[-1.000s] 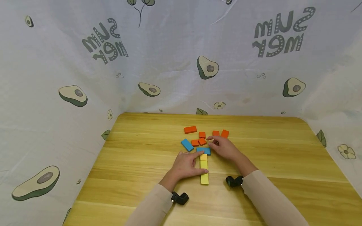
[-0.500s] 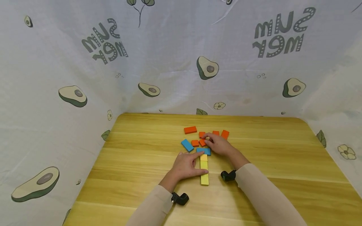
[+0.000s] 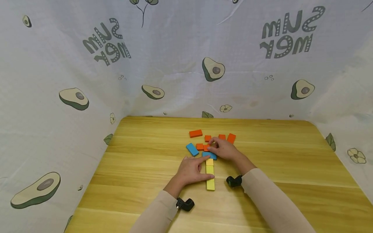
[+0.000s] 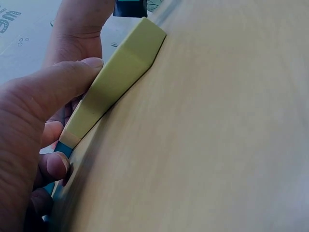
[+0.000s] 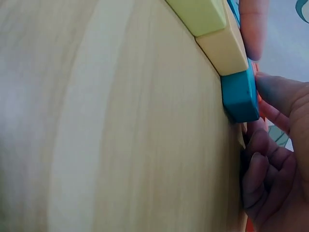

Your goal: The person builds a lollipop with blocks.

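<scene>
Yellow blocks (image 3: pixel 210 185), a small light-orange block (image 3: pixel 209 162) and a crosswise blue block (image 3: pixel 214 157) form a T on the table. My left hand (image 3: pixel 190 170) spans its stem, thumb across the yellow part and index finger reaching the blue one. Beyond the bar, my right hand (image 3: pixel 226 150) pinches a small red-orange block (image 3: pixel 205 148) between thumb and index finger. That block sits beside another small red-orange block (image 3: pixel 199 147). In the right wrist view, the thumb passes close to the blue block (image 5: pixel 240 99), and the pinched block is mostly hidden.
Left of the T lies a loose blue block (image 3: pixel 192 149). Farther back are a long red-orange block (image 3: pixel 195 133), a small one (image 3: pixel 208 138) and two more (image 3: pixel 222 137) behind the right hand. A printed curtain (image 3: pixel 180 106) hangs along the table's far edge.
My right hand moved left and took hold of the small red-orange block. That block turned from slanted to straight and shifted left beside its neighbour. The left hand stayed in place.
</scene>
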Tool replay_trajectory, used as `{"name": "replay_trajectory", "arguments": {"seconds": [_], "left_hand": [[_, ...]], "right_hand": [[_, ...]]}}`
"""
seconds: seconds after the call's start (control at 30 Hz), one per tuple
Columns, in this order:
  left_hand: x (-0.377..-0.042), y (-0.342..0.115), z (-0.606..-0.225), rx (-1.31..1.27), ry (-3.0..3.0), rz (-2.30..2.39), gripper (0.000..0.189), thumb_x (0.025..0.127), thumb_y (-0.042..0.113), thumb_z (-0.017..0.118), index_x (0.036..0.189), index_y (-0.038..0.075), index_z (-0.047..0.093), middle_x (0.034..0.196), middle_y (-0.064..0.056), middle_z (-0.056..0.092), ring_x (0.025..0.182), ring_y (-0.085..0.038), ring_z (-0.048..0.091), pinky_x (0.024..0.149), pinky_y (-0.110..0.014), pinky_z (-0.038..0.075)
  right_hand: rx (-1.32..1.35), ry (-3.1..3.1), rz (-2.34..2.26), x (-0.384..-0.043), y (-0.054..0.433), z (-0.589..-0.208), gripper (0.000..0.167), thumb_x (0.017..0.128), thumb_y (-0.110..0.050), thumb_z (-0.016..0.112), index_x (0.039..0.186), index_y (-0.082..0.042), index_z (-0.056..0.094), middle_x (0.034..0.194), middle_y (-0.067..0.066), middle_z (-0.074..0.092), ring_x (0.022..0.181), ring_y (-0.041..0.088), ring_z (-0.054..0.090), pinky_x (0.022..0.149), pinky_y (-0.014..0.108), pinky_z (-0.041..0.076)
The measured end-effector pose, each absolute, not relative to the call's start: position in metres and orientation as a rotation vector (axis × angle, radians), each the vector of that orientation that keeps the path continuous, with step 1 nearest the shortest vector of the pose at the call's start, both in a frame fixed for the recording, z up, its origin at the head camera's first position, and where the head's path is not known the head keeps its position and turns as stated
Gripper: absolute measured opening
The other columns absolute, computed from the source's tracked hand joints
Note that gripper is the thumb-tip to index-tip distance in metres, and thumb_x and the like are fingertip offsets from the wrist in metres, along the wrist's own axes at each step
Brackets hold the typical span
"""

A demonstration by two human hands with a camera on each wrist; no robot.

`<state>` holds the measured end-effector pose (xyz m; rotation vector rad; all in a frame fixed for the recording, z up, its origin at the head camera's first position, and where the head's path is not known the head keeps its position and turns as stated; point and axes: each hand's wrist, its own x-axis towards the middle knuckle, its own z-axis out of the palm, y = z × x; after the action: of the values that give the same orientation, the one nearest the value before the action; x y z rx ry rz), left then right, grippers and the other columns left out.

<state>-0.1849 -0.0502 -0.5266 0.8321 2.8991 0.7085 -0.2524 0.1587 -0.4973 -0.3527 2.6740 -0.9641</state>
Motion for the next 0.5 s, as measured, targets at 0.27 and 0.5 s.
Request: {"name": "replay_trajectory", "arguments": {"seconds": [0.27, 0.5], "left_hand": [[-0.1844, -0.0499, -0.5246, 0.830, 2.893, 0.698, 0.079, 0.081, 0.073, 0.069, 0.149, 0.035, 0.054, 0.063, 0.015, 0.047, 0.060, -0.001, 0.040, 0.068, -0.025, 0.027], [-0.1833, -0.0490, -0.5242, 0.832, 2.891, 0.706, 0.079, 0.082, 0.072, 0.069, 0.149, 0.034, 0.054, 0.063, 0.015, 0.047, 0.060, -0.001, 0.040, 0.069, -0.025, 0.028]], "right_hand": [[-0.359, 2.676, -0.928, -0.2520, 0.1556, -0.4975, 0.027, 0.101, -0.037, 0.064, 0.117, -0.015, 0.062, 0.084, 0.004, 0.059, 0.069, 0.018, 0.052, 0.065, 0.031, 0.040], [-0.371, 2.677, -0.928, -0.2503, 0.1554, -0.4981, 0.027, 0.101, -0.036, 0.064, 0.116, -0.014, 0.062, 0.085, 0.004, 0.062, 0.071, 0.018, 0.053, 0.065, 0.031, 0.041]]}}
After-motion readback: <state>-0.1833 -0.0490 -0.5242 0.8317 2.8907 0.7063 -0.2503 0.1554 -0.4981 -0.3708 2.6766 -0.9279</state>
